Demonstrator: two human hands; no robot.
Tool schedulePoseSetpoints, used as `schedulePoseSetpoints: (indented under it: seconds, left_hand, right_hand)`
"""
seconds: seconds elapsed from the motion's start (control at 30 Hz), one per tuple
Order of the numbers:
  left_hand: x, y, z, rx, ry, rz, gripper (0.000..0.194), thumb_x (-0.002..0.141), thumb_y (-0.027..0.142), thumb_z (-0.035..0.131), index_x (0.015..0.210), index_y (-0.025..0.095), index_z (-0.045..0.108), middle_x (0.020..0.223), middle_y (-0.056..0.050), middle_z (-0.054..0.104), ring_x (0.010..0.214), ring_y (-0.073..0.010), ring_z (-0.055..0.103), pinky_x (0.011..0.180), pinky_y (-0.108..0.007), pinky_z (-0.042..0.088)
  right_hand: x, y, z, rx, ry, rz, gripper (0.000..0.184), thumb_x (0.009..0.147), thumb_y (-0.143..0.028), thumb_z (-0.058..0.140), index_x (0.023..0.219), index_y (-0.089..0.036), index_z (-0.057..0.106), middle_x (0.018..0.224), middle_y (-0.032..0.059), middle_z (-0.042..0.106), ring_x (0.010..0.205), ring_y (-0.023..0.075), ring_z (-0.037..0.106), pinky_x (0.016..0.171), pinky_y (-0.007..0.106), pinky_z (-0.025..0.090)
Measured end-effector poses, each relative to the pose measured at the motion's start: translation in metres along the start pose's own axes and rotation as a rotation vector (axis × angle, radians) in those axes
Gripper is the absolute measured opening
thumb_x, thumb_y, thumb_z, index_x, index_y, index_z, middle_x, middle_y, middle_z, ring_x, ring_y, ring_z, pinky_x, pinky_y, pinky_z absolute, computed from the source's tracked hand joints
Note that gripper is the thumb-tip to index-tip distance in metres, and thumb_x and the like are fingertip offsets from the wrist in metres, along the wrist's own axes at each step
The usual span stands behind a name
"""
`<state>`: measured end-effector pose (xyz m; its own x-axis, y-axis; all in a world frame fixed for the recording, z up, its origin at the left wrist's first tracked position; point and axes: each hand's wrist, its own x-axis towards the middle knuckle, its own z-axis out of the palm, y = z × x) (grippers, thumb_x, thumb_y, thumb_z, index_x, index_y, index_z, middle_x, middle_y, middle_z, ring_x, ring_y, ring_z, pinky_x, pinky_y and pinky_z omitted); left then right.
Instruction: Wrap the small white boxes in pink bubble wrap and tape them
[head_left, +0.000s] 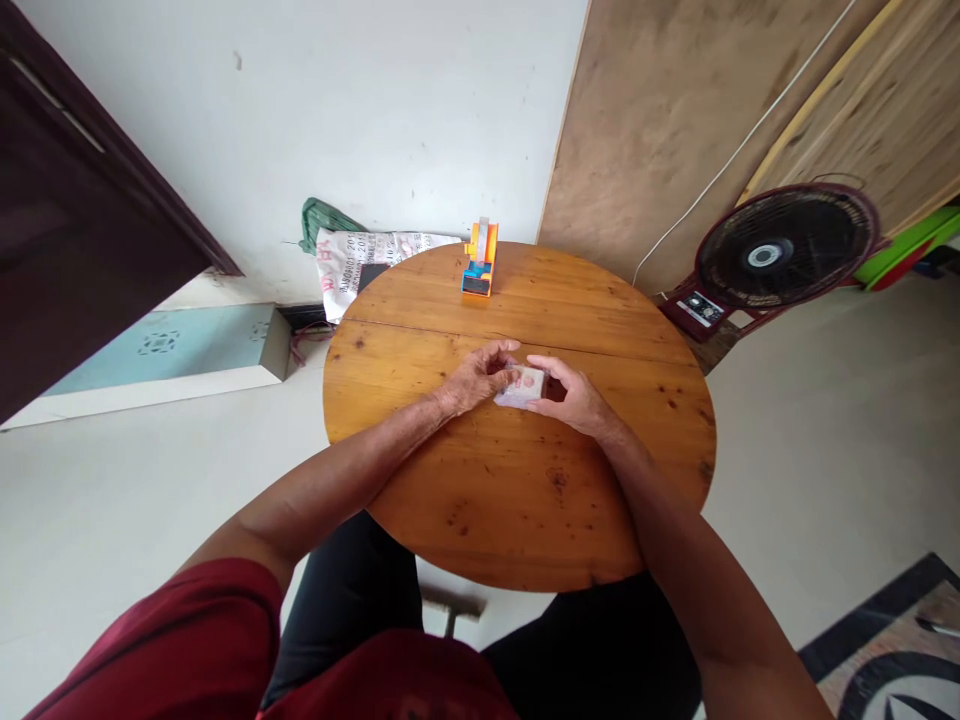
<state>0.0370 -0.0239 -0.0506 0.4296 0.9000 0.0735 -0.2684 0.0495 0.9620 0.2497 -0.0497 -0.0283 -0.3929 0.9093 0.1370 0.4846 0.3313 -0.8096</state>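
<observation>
Near the middle of the round wooden table is a small white box with reddish print, seemingly in clear plastic wrap. My left hand reaches it from the left, its thumb pressed on the box's left part and its fingers curved behind. From the right, my right hand grips the box's other end between thumb and fingers. Farther back on the tabletop stands an orange, yellow and blue tape dispenser with a roll of tape in it, apart from both hands.
A dark red fan stands beyond the table's right edge. Behind the table's left side lie a printed white sack and a green bag. A pale blue-topped step is at the left. My legs are under the near edge.
</observation>
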Motion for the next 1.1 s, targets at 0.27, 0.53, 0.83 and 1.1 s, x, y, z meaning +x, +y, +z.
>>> schedulePoseSetpoints:
  seconds: [0.27, 0.53, 0.83, 1.1]
  left_hand:
    - [-0.005, 0.009, 0.001, -0.006, -0.031, -0.042, 0.062, 0.071, 0.046, 0.086, 0.12, 0.02, 0.057, 0.094, 0.0, 0.061, 0.076, -0.0113, 0.061, 0.065, -0.024, 0.049]
    - [-0.008, 0.011, 0.004, -0.011, -0.013, -0.054, 0.05, 0.075, 0.042, 0.084, 0.114, 0.02, 0.062, 0.097, -0.001, 0.064, 0.078, -0.0113, 0.061, 0.069, -0.024, 0.048]
    - [-0.011, 0.017, 0.004, 0.013, 0.0, -0.091, 0.043, 0.077, 0.038, 0.081, 0.11, 0.018, 0.062, 0.1, -0.002, 0.065, 0.08, -0.0113, 0.061, 0.072, -0.025, 0.048]
    - [-0.008, 0.015, 0.001, 0.016, -0.021, -0.078, 0.043, 0.077, 0.039, 0.081, 0.109, 0.017, 0.063, 0.099, -0.003, 0.066, 0.079, -0.0118, 0.061, 0.072, -0.025, 0.048]
  right_hand:
    - [-0.012, -0.01, 0.004, -0.253, 0.1, -0.116, 0.077, 0.071, -0.036, 0.081, 0.142, -0.026, 0.051, 0.135, 0.0104, 0.067, 0.121, 0.0324, 0.065, 0.104, 0.053, 0.048]
    - [-0.011, -0.009, 0.008, -0.372, 0.233, -0.213, 0.053, 0.077, -0.028, 0.074, 0.128, -0.026, 0.059, 0.12, 0.0087, 0.074, 0.107, 0.0301, 0.07, 0.095, 0.048, 0.052]
    - [-0.013, -0.011, 0.005, -0.421, 0.168, -0.35, 0.031, 0.09, -0.03, 0.066, 0.121, -0.027, 0.066, 0.121, 0.008, 0.074, 0.11, 0.0269, 0.069, 0.096, 0.045, 0.049]
    - [-0.015, -0.009, 0.007, -0.388, 0.147, -0.222, 0.058, 0.084, -0.035, 0.07, 0.139, -0.032, 0.053, 0.131, 0.0076, 0.069, 0.118, 0.0322, 0.065, 0.102, 0.053, 0.048]
